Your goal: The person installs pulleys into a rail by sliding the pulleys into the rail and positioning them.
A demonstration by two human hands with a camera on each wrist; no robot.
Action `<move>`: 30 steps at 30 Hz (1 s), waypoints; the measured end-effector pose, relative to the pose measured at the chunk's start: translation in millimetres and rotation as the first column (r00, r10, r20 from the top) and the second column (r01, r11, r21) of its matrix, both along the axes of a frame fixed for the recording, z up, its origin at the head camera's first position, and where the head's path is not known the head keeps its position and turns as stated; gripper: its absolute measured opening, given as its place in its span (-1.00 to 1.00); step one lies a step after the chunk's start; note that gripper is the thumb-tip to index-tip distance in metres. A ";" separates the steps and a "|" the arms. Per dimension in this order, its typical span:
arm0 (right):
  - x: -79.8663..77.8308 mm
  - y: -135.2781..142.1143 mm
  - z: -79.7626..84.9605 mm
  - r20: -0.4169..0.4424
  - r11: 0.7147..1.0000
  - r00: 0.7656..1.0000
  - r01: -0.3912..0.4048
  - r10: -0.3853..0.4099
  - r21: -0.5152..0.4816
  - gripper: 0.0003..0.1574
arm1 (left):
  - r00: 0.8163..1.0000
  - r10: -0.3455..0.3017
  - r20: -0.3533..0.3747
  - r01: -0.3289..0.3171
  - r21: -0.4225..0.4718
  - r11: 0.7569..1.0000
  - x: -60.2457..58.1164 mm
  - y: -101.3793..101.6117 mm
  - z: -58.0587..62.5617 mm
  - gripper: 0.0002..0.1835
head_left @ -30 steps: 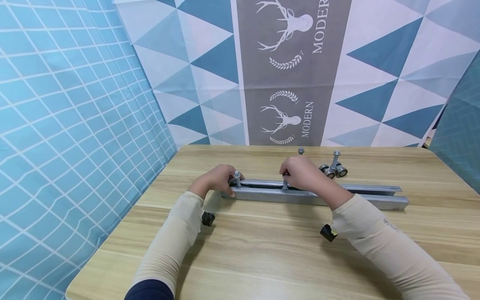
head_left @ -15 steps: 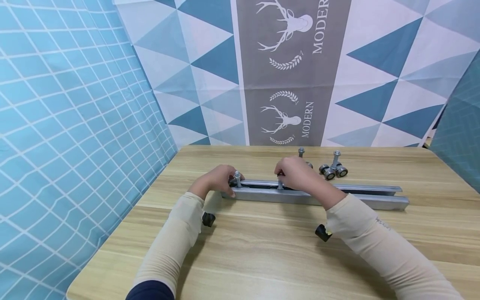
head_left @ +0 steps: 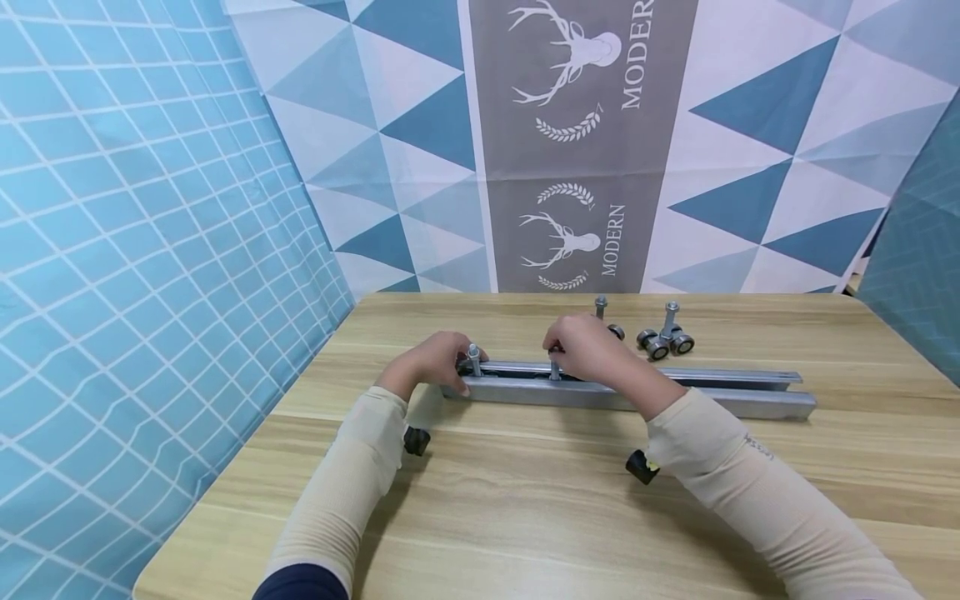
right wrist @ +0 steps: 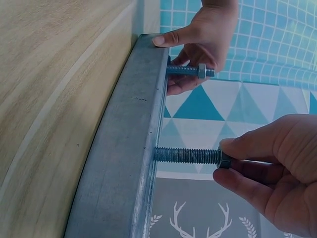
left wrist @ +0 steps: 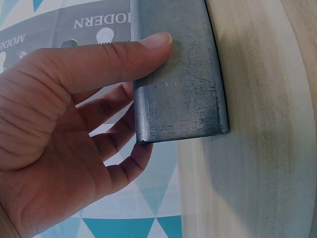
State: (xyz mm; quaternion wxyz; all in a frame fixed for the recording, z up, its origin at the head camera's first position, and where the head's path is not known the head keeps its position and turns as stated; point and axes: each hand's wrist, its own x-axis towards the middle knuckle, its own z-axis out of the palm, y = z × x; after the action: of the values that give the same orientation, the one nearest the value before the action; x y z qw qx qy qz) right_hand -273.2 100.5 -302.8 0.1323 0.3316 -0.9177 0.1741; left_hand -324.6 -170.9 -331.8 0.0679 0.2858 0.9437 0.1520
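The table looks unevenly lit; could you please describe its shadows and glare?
Head view: soft shadows beside both sleeves, near-side sheen on the table; left wrist view: dark shadow beside the metal rail; right wrist view: table dimmer overall.

The rail is silver-grey, the table tan wood-grained, and the side sheet white-gridded blue.

Left hand grips rail, right hand pinches bolt.
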 end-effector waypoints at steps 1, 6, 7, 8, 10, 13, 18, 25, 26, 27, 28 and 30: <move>0.2 0.2 0.0 0.000 1.000 1.000 0.000 0.000 -0.001 -0.83 | 1.000 0.004 0.000 -0.004 0.001 1.000 0.3 0.2 0.2 -0.38; 0.7 0.6 -0.1 0.005 1.000 1.000 0.005 -0.005 -0.006 -0.84 | 1.000 0.016 0.005 -0.016 0.008 1.000 0.4 1.0 0.0 -0.39; 1.1 0.8 0.3 0.004 1.000 1.000 0.007 -0.007 -0.005 -0.85 | 1.000 0.015 0.004 -0.015 0.009 1.000 0.2 1.0 -0.2 -0.39; 1.4 1.0 0.7 0.003 1.000 1.000 0.007 -0.007 -0.004 -0.85 | 1.000 0.013 0.002 -0.013 0.008 1.000 0.0 1.0 -0.4 -0.39; 1.8 1.7 1.0 -0.003 1.000 1.000 0.006 -0.006 -0.002 -0.85 | 1.000 0.010 -0.005 -0.010 0.005 1.000 -0.1 0.9 -0.9 -0.39; 1.6 3.4 -0.1 -0.009 1.000 1.000 0.002 -0.002 0.000 -0.84 | 1.000 0.005 -0.009 -0.005 0.004 1.000 -0.2 1.0 -1.3 -0.40; 1.1 7.5 -2.9 -0.010 1.000 1.000 0.011 -0.011 -0.005 -0.84 | 1.000 -0.003 -0.012 0.003 0.002 1.000 0.2 0.5 -1.6 -0.39; 2.2 11.1 -2.2 -0.011 1.000 1.000 -0.011 0.010 -0.008 -0.85 | 1.000 0.003 -0.008 -0.003 -0.004 1.000 -1.2 -0.4 -3.0 -0.39; 2.4 11.9 -1.6 -0.006 1.000 1.000 -0.018 0.018 -0.009 -0.84 | 1.000 0.005 -0.007 -0.005 -0.005 1.000 -1.0 -0.2 -2.8 -0.39; 2.7 12.8 -0.6 -0.004 1.000 1.000 -0.025 0.025 -0.008 -0.84 | 1.000 0.009 -0.006 -0.009 -0.005 1.000 -0.8 0.1 -2.6 -0.39; 2.9 13.7 0.5 -0.001 0.999 0.999 -0.032 0.032 -0.008 -0.83 | 1.000 0.011 -0.006 -0.011 -0.004 1.000 -0.9 0.3 -2.4 -0.39; 3.2 15.9 3.5 0.008 0.999 0.999 -0.045 0.045 -0.014 -0.82 | 1.000 0.011 -0.006 -0.011 -0.003 1.000 -1.0 0.5 -2.1 -0.39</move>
State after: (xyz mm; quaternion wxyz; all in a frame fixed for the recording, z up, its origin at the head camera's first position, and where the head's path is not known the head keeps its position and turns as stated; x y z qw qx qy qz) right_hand -270.0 116.5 -299.4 0.1267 0.3504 -0.9094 0.1849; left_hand -325.6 -170.4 -333.8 0.0644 0.2808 0.9458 0.1502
